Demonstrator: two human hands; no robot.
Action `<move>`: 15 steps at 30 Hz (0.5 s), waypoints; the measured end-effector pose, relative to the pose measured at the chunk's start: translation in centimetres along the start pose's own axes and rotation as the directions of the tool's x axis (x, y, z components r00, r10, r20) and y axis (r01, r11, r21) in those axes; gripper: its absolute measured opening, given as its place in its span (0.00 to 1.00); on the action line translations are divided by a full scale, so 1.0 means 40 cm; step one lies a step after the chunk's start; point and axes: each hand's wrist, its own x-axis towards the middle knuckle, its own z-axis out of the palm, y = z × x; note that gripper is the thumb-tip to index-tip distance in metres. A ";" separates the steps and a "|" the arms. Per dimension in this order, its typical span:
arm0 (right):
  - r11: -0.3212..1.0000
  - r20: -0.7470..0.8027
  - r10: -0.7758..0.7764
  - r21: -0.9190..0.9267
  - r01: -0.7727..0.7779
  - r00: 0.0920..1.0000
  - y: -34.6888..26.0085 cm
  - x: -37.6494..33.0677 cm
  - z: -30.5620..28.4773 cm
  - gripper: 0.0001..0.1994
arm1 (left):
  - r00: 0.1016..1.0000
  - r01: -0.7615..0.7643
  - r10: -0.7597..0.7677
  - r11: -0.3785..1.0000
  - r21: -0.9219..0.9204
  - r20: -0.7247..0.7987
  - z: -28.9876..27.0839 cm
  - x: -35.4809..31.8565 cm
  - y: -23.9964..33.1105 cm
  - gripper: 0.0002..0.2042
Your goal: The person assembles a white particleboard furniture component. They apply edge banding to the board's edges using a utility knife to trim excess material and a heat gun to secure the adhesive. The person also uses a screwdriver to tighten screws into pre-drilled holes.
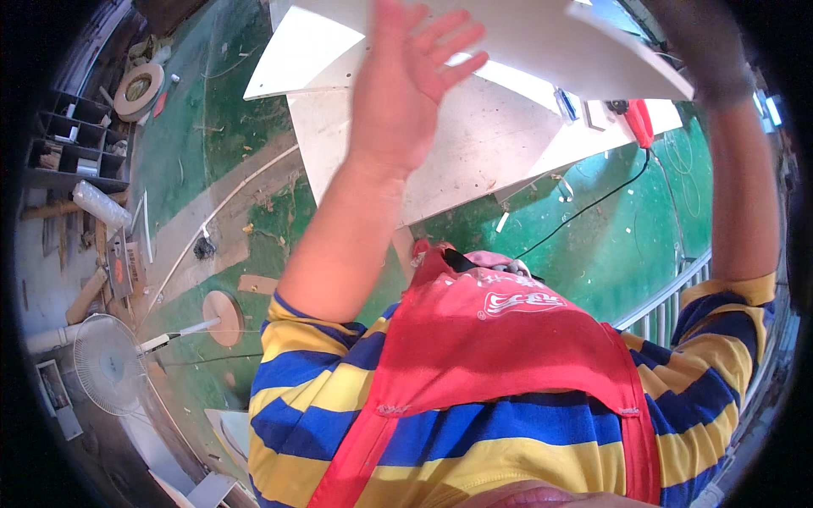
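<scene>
My left hand (415, 76) is raised in front of a white board (525, 42), its fingers spread apart. Whether the palm touches the board is unclear. That board stands tilted above a worktop-like white panel (423, 161), which carries scuffs and dust. At the board's right corner is my right hand (707, 51), dark and smeared, with its fingers not distinguishable. A red corded power tool (639, 123) lies on the panel's right side, near a small blue-and-clear item (566, 106) that I cannot identify.
A black cord (593, 207) runs from the tool toward my red apron (508, 339). Left are a white fan (108, 364), a compartment shelf (80, 140), a roll of edging tape (138, 91) and a wrapped roll (102, 203). Scraps litter the green floor (246, 186). A metal railing (665, 309) stands right.
</scene>
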 end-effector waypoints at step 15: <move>0.874 0.381 0.276 0.283 -0.395 0.883 -0.076 -0.597 0.000 0.20 | 0.838 0.397 -0.389 0.916 -0.063 -0.383 -0.029 -0.303 -0.152 0.14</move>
